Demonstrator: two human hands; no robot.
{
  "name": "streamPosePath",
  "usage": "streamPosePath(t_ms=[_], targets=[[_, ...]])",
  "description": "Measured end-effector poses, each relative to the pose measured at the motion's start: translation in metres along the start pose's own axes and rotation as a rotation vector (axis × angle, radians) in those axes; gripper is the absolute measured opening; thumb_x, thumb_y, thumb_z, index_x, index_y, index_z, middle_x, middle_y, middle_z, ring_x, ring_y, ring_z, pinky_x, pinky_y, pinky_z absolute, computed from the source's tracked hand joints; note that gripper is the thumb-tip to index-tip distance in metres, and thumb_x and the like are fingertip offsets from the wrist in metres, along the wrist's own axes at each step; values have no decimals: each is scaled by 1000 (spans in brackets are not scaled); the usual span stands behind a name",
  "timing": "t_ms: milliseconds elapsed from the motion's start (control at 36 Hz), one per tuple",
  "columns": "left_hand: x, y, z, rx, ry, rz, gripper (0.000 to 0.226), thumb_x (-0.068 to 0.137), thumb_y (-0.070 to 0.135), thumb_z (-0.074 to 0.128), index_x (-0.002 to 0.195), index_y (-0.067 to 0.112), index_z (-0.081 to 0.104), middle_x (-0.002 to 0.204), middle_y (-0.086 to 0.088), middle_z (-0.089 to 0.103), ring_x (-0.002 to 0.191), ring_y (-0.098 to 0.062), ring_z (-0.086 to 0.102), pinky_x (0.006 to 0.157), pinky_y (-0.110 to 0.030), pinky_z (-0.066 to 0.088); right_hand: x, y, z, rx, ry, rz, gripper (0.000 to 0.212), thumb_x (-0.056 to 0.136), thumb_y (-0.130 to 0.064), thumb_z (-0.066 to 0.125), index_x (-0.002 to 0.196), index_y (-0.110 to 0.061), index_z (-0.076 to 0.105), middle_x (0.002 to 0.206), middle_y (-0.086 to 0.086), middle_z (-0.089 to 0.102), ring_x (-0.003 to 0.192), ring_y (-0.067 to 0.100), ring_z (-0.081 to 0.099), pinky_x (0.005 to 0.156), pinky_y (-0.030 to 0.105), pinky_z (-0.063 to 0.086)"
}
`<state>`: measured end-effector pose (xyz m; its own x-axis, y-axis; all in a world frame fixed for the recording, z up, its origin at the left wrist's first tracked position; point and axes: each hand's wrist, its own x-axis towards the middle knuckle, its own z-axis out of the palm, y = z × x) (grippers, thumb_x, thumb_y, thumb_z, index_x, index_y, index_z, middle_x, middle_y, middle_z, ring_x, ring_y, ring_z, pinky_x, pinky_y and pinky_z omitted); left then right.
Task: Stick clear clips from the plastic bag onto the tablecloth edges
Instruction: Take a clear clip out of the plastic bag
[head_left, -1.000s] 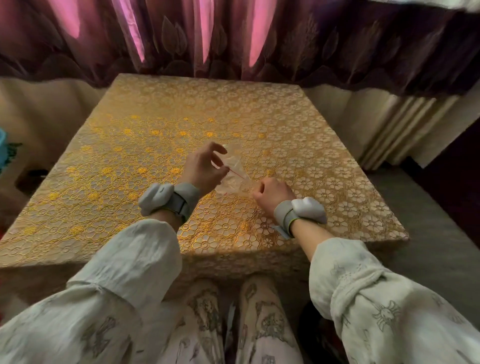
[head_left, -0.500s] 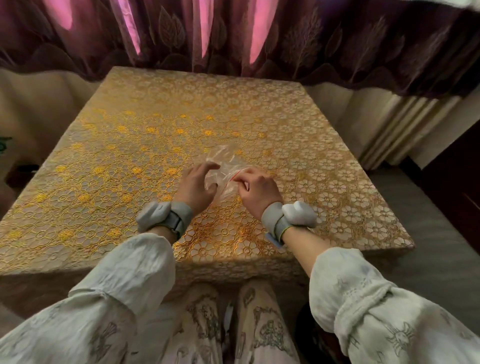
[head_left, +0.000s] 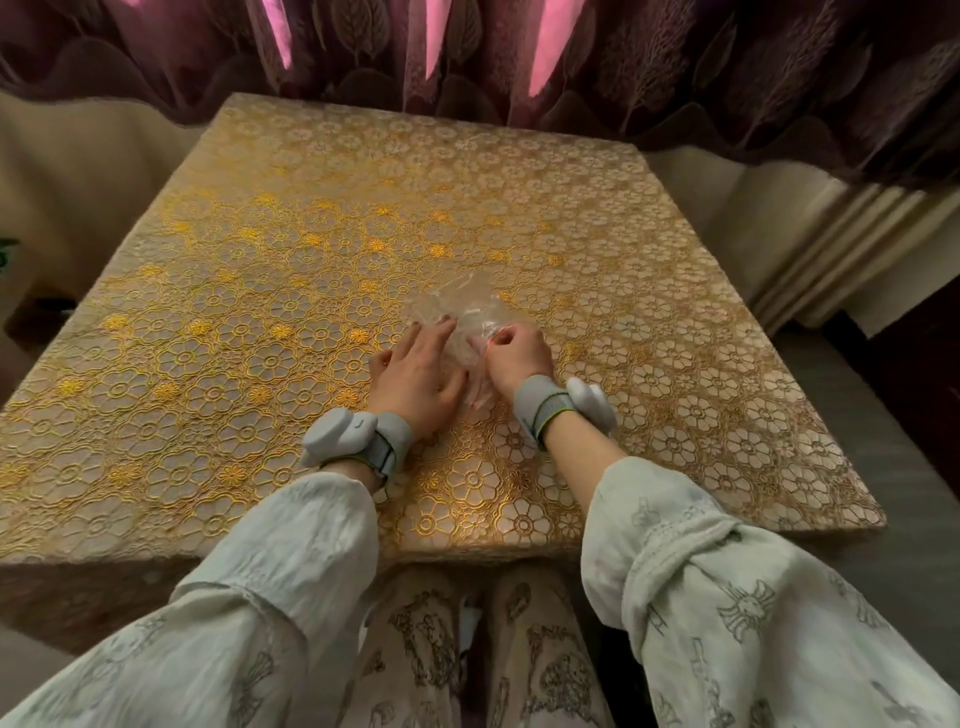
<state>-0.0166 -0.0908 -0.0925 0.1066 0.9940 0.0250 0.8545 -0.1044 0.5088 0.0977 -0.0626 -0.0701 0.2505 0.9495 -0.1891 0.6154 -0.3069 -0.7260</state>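
A crumpled clear plastic bag (head_left: 462, 312) lies on the gold flower-patterned tablecloth (head_left: 322, 291), a little right of the middle. My left hand (head_left: 415, 374) rests flat on the cloth with its fingertips on the bag's left side. On the bag's right side my right hand (head_left: 517, 356) is curled, pinching the bag near a thin red strip. Clear clips cannot be made out inside the bag. The cloth hangs over the near table edge (head_left: 467, 551) just in front of my knees.
Dark purple curtains (head_left: 519, 57) hang behind the table's far edge. A pale wall and pleated fabric (head_left: 810, 249) stand to the right, with grey floor (head_left: 883, 467) beside the table. Both wrists wear grey bands.
My left hand came down from a raised pinch to lie flat against the bag. My right hand moved up onto the bag and closed on it. The bag settled onto the cloth.
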Motion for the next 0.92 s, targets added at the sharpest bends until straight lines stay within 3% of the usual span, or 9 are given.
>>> streamPosePath(t_ms=[83, 167, 250, 306, 472, 556, 639, 806, 917], targets=[[2, 3, -1, 26, -36, -21, 58, 91, 35, 40, 144, 26, 19, 154, 2, 25, 145, -19, 9, 113, -38, 8, 0, -2, -1, 23, -27, -9, 39, 85, -22, 56, 49, -19, 42, 76, 6, 57, 75, 23, 52, 69, 29, 41], [5, 4, 2, 63, -34, -23, 57, 91, 39, 38, 144, 28, 19, 154, 4, 24, 145, -20, 9, 113, -39, 10, -3, 0, -11, 52, -80, -28, 34, 85, -14, 50, 51, -17, 46, 70, 6, 56, 73, 22, 50, 61, 28, 38], [8, 2, 5, 128, -35, -34, 56, 92, 42, 33, 144, 31, 17, 156, 11, 17, 145, -18, 9, 112, -40, 12, -6, 5, -19, 132, -86, -31, 16, 86, -19, 52, 84, -13, 66, 91, 8, 66, 88, 24, 58, 78, 31, 48], [10, 4, 4, 154, -63, -45, 56, 92, 43, 31, 145, 32, 15, 157, 13, 12, 145, -17, 7, 112, -42, 12, -9, 10, -24, 187, -86, -26, 22, 85, -23, 54, 99, -12, 67, 95, 4, 64, 93, 20, 58, 86, 32, 49], [9, 11, -1, -67, -89, -128, 53, 92, 32, 36, 144, 30, 24, 155, 12, 18, 145, -18, 7, 113, -41, 7, -21, 25, -41, 256, -144, -14, 18, 83, -23, 60, 66, -22, 54, 90, 10, 67, 83, 28, 63, 74, 38, 52], [2, 18, -3, -259, -36, -194, 47, 91, 22, 40, 137, 31, 37, 152, 4, 28, 144, -20, 16, 115, -44, 12, -28, 33, -50, 306, -170, 8, 12, 85, -20, 60, 75, -24, 54, 103, 13, 70, 78, 22, 63, 68, 35, 52], [-2, 22, -6, -399, 6, -212, 45, 91, 15, 40, 133, 30, 44, 152, 3, 30, 142, -25, 22, 114, -51, 22, -33, 38, -61, 374, -151, 12, 10, 87, -14, 57, 81, -19, 50, 104, 13, 71, 59, 13, 62, 49, 19, 43], [-10, 30, -11, -488, 41, -151, 45, 88, 11, 44, 130, 28, 46, 147, -5, 38, 121, -46, 46, 100, -61, 39, -38, 40, -75, 595, -117, 81, 4, 90, -10, 50, 93, -13, 51, 75, 2, 69, 37, 0, 57, 34, 12, 33], [-20, 47, -21, -445, 149, -86, 37, 88, 8, 50, 123, 18, 53, 133, -11, 46, 122, -31, 45, 106, -42, 38, -51, 45, -84, 651, -125, 95, 9, 93, -15, 48, 89, -9, 54, 69, 3, 66, 33, 0, 52, 34, 12, 30]])
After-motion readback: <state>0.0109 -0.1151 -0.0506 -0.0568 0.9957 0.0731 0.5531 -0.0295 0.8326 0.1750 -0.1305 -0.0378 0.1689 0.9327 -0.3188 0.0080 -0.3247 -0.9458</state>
